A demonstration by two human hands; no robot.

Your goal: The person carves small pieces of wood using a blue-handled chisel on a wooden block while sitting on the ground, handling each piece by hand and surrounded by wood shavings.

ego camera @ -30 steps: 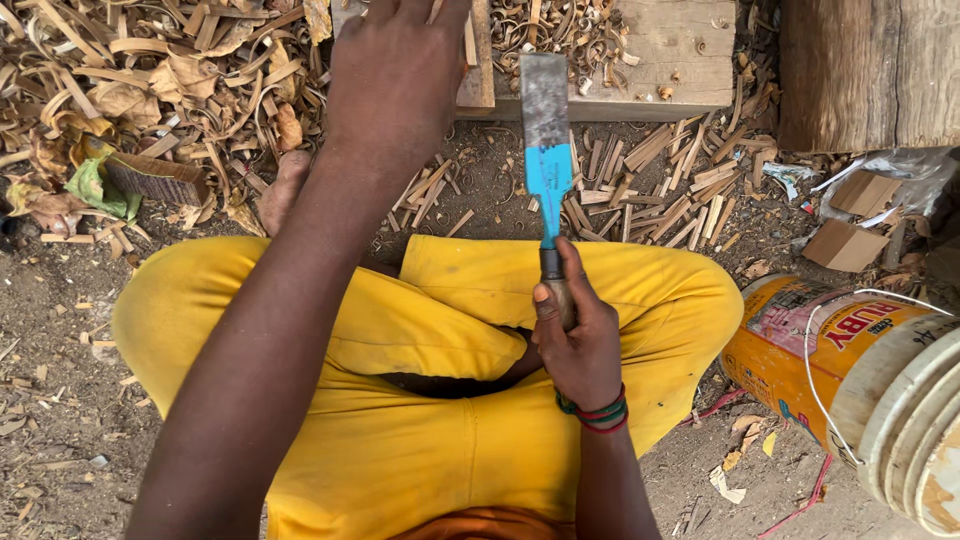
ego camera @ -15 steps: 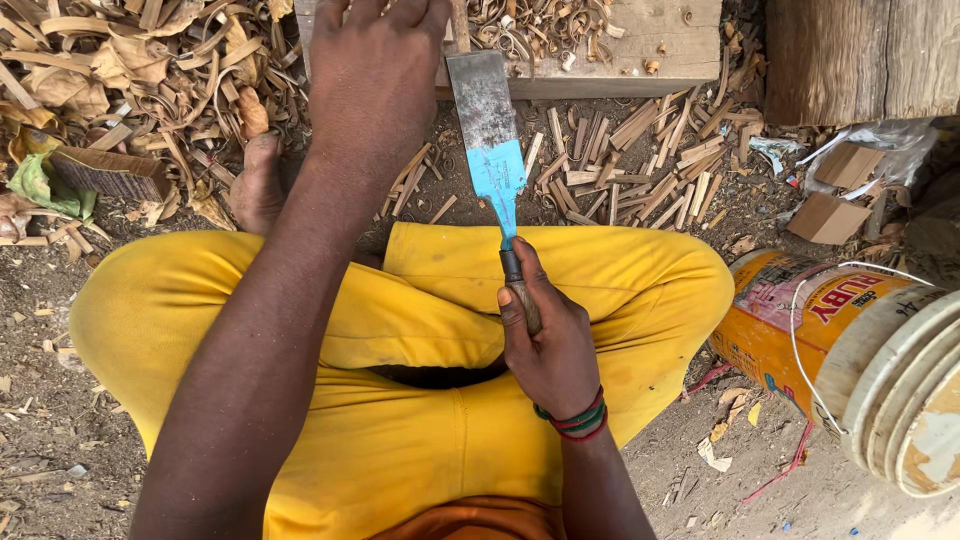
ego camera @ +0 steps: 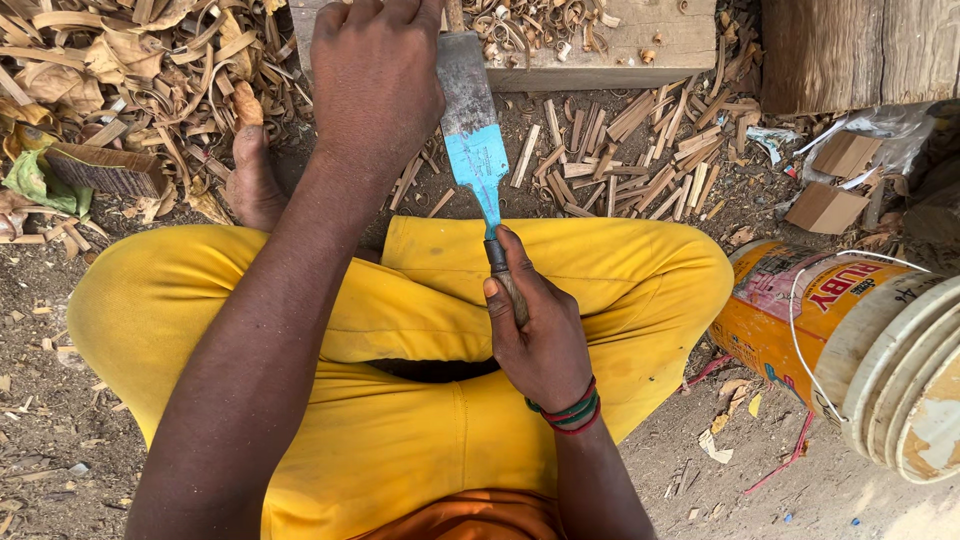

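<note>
I sit cross-legged in yellow trousers (ego camera: 420, 300) on the ground. My right hand (ego camera: 535, 330) grips the wooden handle of a broad chopping knife (ego camera: 470, 130), its blade grey at the tip and blue nearer the handle. The blade points away from me toward a wooden block (ego camera: 600, 45). My left hand (ego camera: 375, 85) reaches forward at the block's near edge, fingers curled down beside a thin stick (ego camera: 455, 12) that stands just above the blade; the fingers' grip is hidden by the back of the hand.
Wood strips and shavings (ego camera: 620, 150) litter the dirt ahead and at left. An orange and white bucket (ego camera: 850, 340) lies on its side at right. Cardboard scraps (ego camera: 830, 190) and a log (ego camera: 850, 50) sit at upper right. My bare foot (ego camera: 252, 180) rests left.
The knife blade has swung from right of centre toward my left hand and the block. My left hand has stayed at the block's edge while the view shifted.
</note>
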